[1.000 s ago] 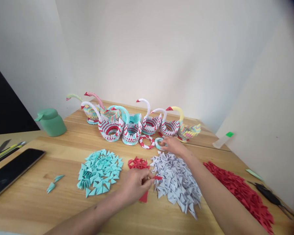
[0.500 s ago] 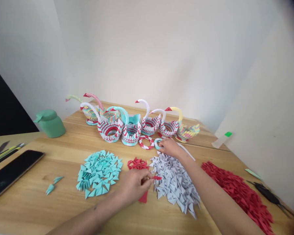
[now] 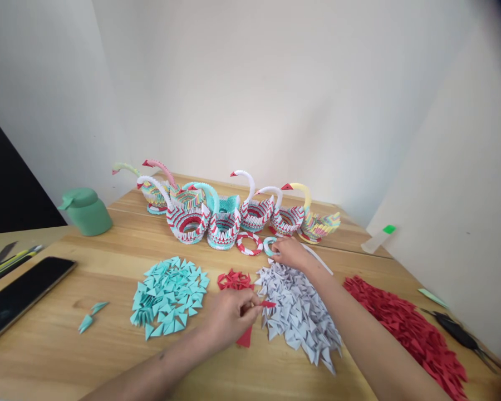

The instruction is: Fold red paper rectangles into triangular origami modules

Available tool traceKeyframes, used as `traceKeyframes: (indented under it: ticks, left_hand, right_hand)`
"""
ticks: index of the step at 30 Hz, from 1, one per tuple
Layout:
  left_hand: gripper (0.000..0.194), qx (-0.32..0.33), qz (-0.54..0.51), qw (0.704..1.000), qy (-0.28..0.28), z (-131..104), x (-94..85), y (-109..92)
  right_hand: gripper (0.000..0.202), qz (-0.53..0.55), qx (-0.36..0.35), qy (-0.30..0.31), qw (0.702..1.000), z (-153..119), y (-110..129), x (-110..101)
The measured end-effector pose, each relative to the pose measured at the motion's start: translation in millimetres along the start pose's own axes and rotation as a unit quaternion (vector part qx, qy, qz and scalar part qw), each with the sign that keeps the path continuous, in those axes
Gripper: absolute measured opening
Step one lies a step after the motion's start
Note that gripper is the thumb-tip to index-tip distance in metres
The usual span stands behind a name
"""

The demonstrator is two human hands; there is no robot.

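Observation:
Between the thumb and fingers of my left hand (image 3: 231, 314) is a small red folded paper piece (image 3: 269, 304), its tip pointing right. Just behind that hand lies a small heap of red folded pieces (image 3: 235, 279), and a flat red paper (image 3: 245, 337) shows partly beneath it. My right hand (image 3: 291, 253) reaches farther out, its fingers closed at the right side of a teal-and-white paper ring (image 3: 268, 243); the hand hides part of the ring. A pile of pale grey-white paper triangles (image 3: 298, 312) spreads below my right wrist.
Several folded-paper swans (image 3: 187, 220) stand along the back. A red-and-white ring (image 3: 249, 244) lies before them. Teal triangles (image 3: 171, 298) sit left, a red pile (image 3: 404, 328) right. Around the edges are a green container (image 3: 86, 214), a phone (image 3: 25, 298) and black-handled scissors (image 3: 455, 331).

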State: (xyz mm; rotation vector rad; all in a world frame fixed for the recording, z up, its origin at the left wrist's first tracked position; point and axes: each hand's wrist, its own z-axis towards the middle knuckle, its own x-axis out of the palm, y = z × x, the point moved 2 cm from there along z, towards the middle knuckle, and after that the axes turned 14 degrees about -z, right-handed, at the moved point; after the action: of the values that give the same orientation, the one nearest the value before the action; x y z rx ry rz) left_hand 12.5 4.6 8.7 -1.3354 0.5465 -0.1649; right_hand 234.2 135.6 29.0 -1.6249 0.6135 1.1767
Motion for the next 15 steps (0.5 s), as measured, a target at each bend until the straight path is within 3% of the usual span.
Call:
traceKeyframes:
  ticks: [15]
  left_hand:
    - [0.014, 0.002, -0.010, 1.000, -0.005, -0.2, 0.9, 0.9]
  right_hand:
    - [0.010, -0.007, -0.006, -0.002, 1.000, -0.1, -3.1, 3.9]
